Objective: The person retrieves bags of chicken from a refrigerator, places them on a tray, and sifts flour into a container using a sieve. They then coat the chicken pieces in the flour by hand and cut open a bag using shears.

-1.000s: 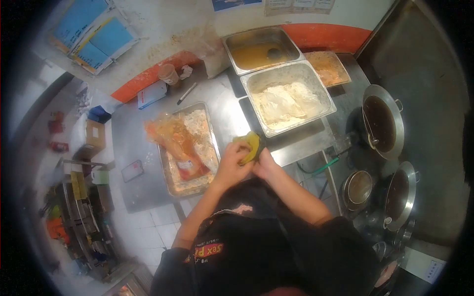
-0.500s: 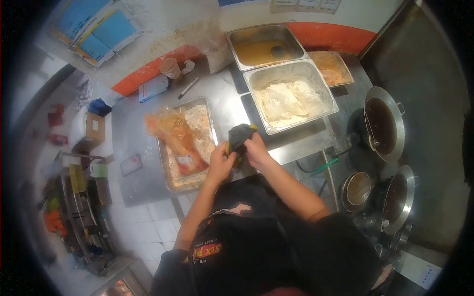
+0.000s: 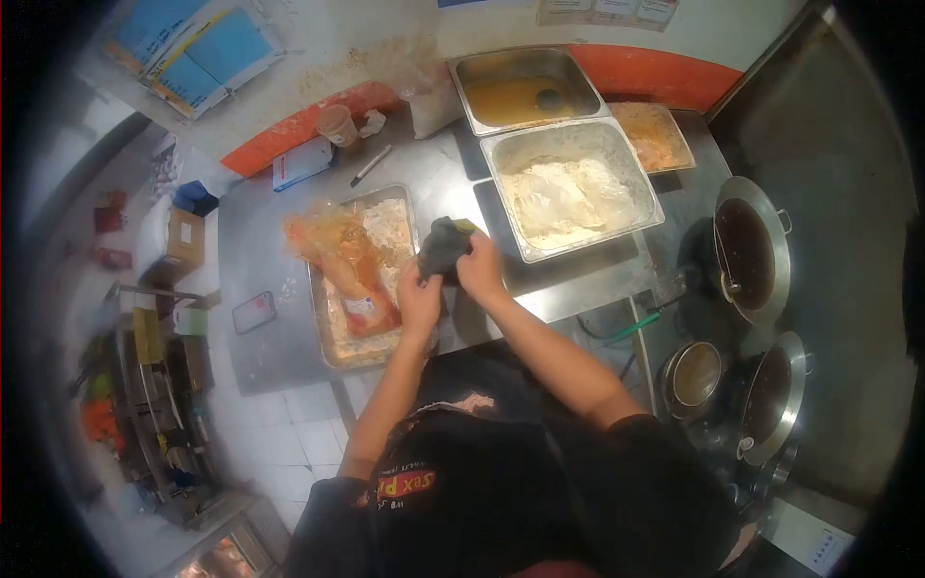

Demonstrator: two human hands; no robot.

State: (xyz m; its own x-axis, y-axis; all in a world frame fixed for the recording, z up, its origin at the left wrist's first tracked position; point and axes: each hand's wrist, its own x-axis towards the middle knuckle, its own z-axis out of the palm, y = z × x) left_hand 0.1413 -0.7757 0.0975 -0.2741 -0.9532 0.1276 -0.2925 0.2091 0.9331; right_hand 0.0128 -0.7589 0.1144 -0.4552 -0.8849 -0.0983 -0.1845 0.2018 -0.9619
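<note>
Left hand [image 3: 419,301] and right hand [image 3: 479,270] both clamp a dark cloth [image 3: 441,246], seemingly unfolding it above the tray [image 3: 332,354]; that needs firm grips.

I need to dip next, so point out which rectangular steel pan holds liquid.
The rearmost pan, filled with yellow-brown liquid. The larger pan before it holds white floury stuff; the shallow tray by the left hand, an orange bag.
</note>
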